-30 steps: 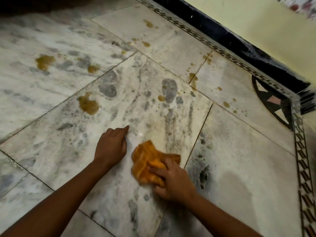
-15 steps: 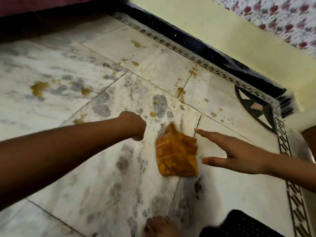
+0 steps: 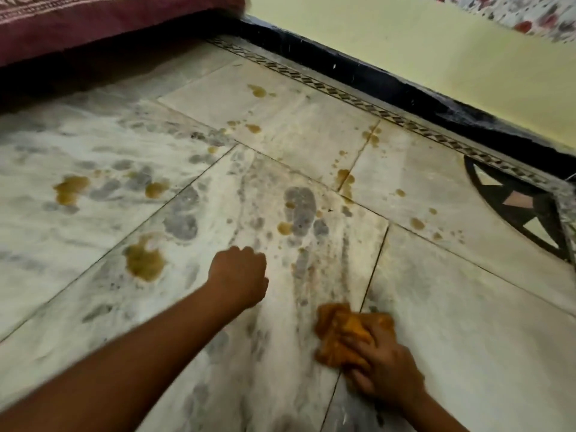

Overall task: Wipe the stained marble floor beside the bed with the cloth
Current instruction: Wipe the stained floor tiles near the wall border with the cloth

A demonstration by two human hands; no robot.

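An orange cloth (image 3: 335,333) lies bunched on the pale marble floor (image 3: 467,338), across a tile joint. My right hand (image 3: 385,367) presses down on it and grips its near side, covering part of it. My left hand (image 3: 239,278) is curled into a loose fist, knuckles resting on the floor to the left of the cloth, holding nothing. Yellow-brown stains dot the tiles: a large blotch (image 3: 144,263) left of my left hand, another (image 3: 70,189) further left, and small spots (image 3: 346,179) beyond the cloth.
The bed's maroon cover (image 3: 93,20) hangs at the top left with dark shadow under it. A black skirting (image 3: 389,88) and patterned border strip run along the yellow wall. A dark inlay (image 3: 517,207) marks the floor at right.
My right hand, open and off the cloth half a second ago, has come down and gripped it, and the cloth is bunched nearer to me. The view has tilted up, showing the bed.
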